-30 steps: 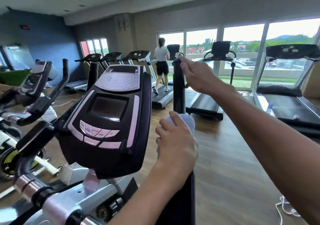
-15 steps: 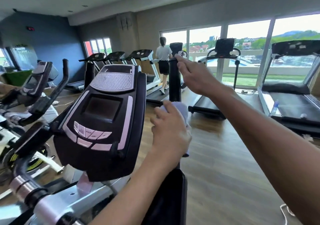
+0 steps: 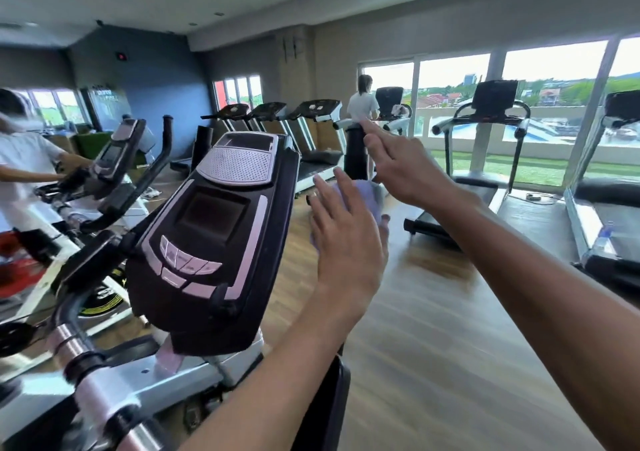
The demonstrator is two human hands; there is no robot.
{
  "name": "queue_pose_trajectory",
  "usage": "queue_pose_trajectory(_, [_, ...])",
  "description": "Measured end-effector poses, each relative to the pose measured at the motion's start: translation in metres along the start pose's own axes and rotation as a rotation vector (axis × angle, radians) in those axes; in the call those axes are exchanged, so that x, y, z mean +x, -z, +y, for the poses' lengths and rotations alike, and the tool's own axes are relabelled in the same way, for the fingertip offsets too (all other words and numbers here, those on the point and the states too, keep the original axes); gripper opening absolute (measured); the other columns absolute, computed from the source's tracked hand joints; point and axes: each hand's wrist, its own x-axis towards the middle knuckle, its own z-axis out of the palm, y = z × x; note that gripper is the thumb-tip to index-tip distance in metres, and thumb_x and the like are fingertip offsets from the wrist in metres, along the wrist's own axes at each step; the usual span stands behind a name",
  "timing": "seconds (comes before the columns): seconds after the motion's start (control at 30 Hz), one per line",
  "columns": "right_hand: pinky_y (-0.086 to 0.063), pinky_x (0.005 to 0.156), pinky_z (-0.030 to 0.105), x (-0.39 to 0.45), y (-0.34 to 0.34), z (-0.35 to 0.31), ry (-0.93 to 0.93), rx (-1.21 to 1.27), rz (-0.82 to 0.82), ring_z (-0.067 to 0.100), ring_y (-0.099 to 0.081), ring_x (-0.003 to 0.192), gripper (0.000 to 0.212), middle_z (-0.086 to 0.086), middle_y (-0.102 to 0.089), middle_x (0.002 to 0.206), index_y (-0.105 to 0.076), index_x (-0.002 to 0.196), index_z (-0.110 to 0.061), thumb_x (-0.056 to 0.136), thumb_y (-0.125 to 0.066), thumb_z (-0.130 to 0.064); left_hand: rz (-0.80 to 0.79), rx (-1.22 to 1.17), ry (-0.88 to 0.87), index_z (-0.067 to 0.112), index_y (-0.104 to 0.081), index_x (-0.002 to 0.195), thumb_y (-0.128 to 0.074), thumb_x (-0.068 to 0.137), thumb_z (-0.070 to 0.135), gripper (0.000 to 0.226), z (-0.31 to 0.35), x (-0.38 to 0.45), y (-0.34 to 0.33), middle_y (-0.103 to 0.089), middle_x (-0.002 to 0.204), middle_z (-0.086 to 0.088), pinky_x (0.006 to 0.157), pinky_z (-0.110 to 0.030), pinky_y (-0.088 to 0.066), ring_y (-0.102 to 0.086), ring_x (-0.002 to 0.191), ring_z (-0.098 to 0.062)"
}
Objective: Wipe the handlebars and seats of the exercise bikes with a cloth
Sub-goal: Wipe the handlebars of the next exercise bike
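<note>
Both hands were up in front of the camera, close together but not touching. Left hand (image 3: 346,239) had fingers straight and spread, palm pressed flat against the cloth (image 3: 370,196), which sat against the upright handlebar (image 3: 356,154). The cloth was pale lilac and mostly hidden behind the left hand; only its top edge and right side showed. Right hand (image 3: 398,170) was just above and right of the left one, fingers extended and loose, index pointing up-left past the handlebar top, gripping nothing. Couldn't tell whether the right fingers touched the bar or only passed in front of it. The handlebar was a black post, its upper end visible between the two hands and its lower part showing below the left forearm. The console (image 3: 214,235) of the bike was immediately left of the left hand, dark with a grey speaker grille, a blank screen and a row of pale buttons. Further left of the hands was a second bike (image 3: 117,159) with a person in a white shirt (image 3: 24,159) at it. Beyond the hands, treadmills (image 3: 311,121) lined the windows, with another person (image 3: 363,104) standing on one. Wood floor (image 3: 433,329) below the right arm.
</note>
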Motion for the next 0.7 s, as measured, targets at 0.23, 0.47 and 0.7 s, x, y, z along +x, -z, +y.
queue_pose_trajectory(0.23, [-0.042,0.108,0.032,0.0,0.003,0.008,0.038,0.036,-0.06,0.028,-0.06,0.128,0.047,0.002,-0.051,0.153,-0.037,0.158,-0.027,0.111,-0.032,-0.034,0.023,0.189,-0.061,-0.001,-0.018,0.16,-0.063,0.095,0.04,0.089,0.002,0.001,-0.014,-0.023,0.162,-0.034,0.113,-0.059,-0.039,-0.034,0.144,-0.051])
queue_pose_trajectory(0.47, [-0.025,0.121,0.029,0.003,0.014,0.007,0.035,0.103,-0.145,0.013,-0.035,0.149,0.047,-0.006,-0.037,0.162,-0.036,0.158,-0.021,0.113,-0.029,-0.033,0.063,0.317,0.003,-0.002,-0.024,0.158,-0.068,0.089,0.042,0.093,0.017,0.027,-0.017,-0.034,0.155,-0.035,0.099,-0.054,-0.05,-0.046,0.133,-0.049])
queue_pose_trajectory(0.7, [-0.015,0.115,0.014,-0.002,0.016,0.01,0.048,0.158,-0.17,0.007,-0.025,0.152,0.049,-0.007,-0.031,0.164,-0.032,0.16,-0.018,0.113,-0.03,-0.032,-0.196,0.338,0.105,0.001,-0.05,0.147,-0.093,0.063,0.036,0.1,0.005,-0.034,0.005,-0.058,0.128,-0.028,0.066,-0.04,-0.056,-0.063,0.093,-0.035])
